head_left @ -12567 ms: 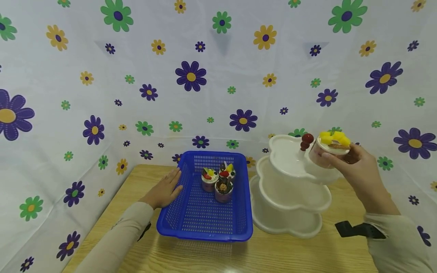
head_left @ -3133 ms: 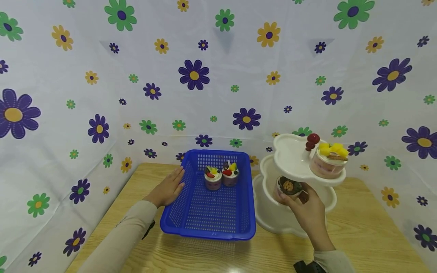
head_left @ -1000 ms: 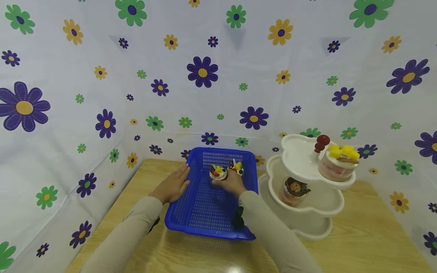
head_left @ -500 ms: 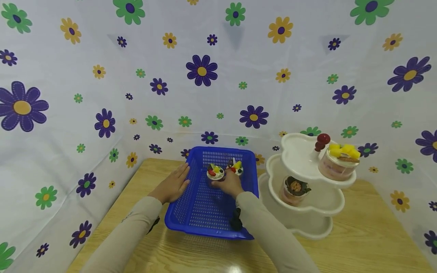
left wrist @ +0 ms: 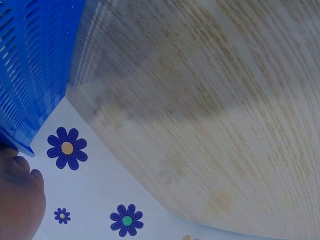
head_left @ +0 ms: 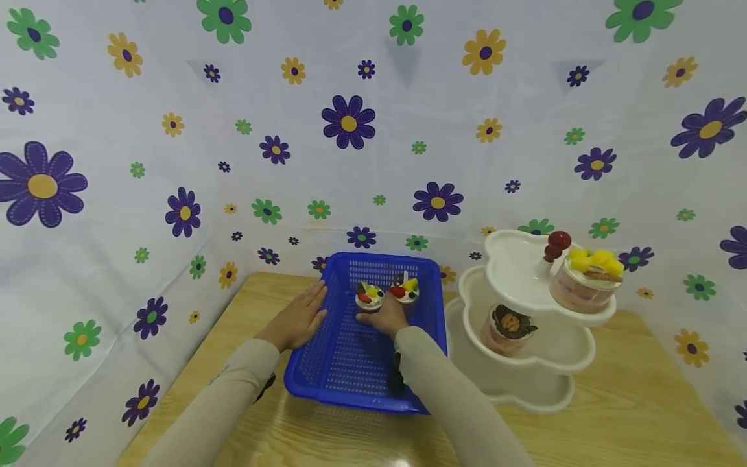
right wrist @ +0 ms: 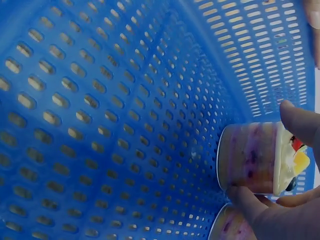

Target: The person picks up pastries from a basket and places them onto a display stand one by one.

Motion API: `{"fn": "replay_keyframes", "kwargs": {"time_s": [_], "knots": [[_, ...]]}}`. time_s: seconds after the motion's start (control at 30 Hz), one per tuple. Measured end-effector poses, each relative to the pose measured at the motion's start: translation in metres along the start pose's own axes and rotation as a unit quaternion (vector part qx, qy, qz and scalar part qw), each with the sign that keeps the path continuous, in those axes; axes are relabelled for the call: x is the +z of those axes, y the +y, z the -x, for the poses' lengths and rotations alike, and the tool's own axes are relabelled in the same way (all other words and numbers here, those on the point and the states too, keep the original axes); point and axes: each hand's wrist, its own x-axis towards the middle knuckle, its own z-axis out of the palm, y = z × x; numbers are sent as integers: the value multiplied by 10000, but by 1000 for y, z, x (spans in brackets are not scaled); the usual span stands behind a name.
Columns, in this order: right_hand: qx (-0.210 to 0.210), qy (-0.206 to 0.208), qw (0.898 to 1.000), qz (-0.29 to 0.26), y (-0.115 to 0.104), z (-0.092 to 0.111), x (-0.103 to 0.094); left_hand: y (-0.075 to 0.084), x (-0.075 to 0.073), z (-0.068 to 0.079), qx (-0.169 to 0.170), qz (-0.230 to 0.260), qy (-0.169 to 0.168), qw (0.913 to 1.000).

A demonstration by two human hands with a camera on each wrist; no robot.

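Two fruit-topped dessert cups stand side by side in the blue plastic basket (head_left: 350,383). My right hand (head_left: 385,318) reaches in and grips the left cup (head_left: 369,296); the right cup (head_left: 406,290) stands just beside my fingers. In the right wrist view, thumb and fingers lie on either side of a pink-and-cream cup (right wrist: 250,157) topped with strawberry and yellow fruit. Part of the second cup (right wrist: 232,225) shows below it. My left hand (head_left: 294,319) rests with straight fingers against the basket's left rim.
On the right stands a white three-tier stand (head_left: 519,266) with scalloped trays and a red knob. A mango-topped cup (head_left: 583,285) sits on its top tier, a dark walnut-topped cup (head_left: 508,331) on the middle one. A flower-print cloth (head_left: 262,78) hangs behind the wooden table (head_left: 630,402).
Earlier, the mango cup went onto the top tier and the walnut cup from basket to middle tier. Lately my right hand came into the basket, and the left cup shifted slightly left.
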Motion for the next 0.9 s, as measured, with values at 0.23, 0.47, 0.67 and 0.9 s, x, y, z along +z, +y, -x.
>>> {"fn": "replay_keyframes", "kwargs": {"time_s": [0.23,0.47,0.67,0.9], "knots": [[105,301,9981,536,-6,-4,3,-4,4,-3,130,6,71,9999],[249,81,9997,20,-10,-5,11,-3,2,0,102,70,87,9999],[95,220,9997,-47,-4,-13,19,-1,-2,2,38,29,187,9998],[315,253,9992,23,-4,-14,14,1,-2,1,19,-15,35,10000]]}}
